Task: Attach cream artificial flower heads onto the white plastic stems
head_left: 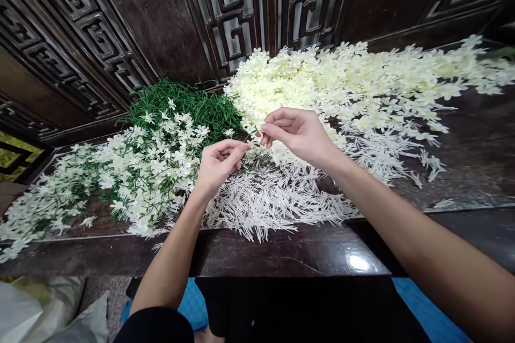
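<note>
My left hand (219,165) is closed in a pinch above the pile of white spiky pieces (277,198); what its fingertips hold is too small to make out. Close by on its right, my right hand (300,133) pinches a thin green plastic stem between thumb and fingers. Behind the hands lies a heap of loose green stems (193,102). Pale yellow-white artificial blossoms (330,86) are heaped behind and to the right of my right hand. Left of my left hand, white flowers on green stems (148,166) form another pile.
All the piles rest on a dark wooden bench (462,139), its front edge near my body. A carved wooden lattice backrest (229,5) rises behind. Pale sacks (52,305) are on the floor at lower left.
</note>
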`<state>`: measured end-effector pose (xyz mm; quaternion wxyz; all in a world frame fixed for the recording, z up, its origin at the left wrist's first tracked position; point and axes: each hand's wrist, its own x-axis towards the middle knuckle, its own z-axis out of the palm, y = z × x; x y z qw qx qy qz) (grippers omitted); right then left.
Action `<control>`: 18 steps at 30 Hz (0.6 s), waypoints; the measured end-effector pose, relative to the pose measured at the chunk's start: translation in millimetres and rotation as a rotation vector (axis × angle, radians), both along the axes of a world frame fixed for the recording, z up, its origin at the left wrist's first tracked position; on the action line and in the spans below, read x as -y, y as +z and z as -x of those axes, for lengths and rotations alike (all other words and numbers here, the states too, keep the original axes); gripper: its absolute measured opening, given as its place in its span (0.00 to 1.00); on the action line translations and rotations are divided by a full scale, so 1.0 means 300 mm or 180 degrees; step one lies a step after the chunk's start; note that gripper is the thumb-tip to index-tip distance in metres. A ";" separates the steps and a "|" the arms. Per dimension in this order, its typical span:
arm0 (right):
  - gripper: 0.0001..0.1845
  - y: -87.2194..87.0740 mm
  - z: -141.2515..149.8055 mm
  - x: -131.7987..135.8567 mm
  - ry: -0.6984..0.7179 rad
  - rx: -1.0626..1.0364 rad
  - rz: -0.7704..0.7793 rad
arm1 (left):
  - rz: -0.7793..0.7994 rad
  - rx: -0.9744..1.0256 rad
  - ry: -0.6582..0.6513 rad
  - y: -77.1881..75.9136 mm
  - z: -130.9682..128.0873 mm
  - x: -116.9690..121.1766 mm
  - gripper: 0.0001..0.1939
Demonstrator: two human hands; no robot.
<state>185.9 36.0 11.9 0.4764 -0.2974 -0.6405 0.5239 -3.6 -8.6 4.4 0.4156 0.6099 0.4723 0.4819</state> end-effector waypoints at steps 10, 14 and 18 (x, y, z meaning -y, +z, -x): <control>0.06 0.000 -0.015 -0.018 -0.0449 0.0190 0.0181 | -0.1242 0.1575 0.2301 0.037 0.104 -0.046 0.06; 0.06 -0.007 -0.006 -0.016 -0.0343 0.0640 0.0232 | -0.1308 0.1307 0.2181 0.023 0.102 -0.049 0.26; 0.07 -0.015 -0.002 -0.009 -0.0335 0.0992 0.0082 | -0.1323 0.0183 0.1484 -0.003 0.058 -0.025 0.19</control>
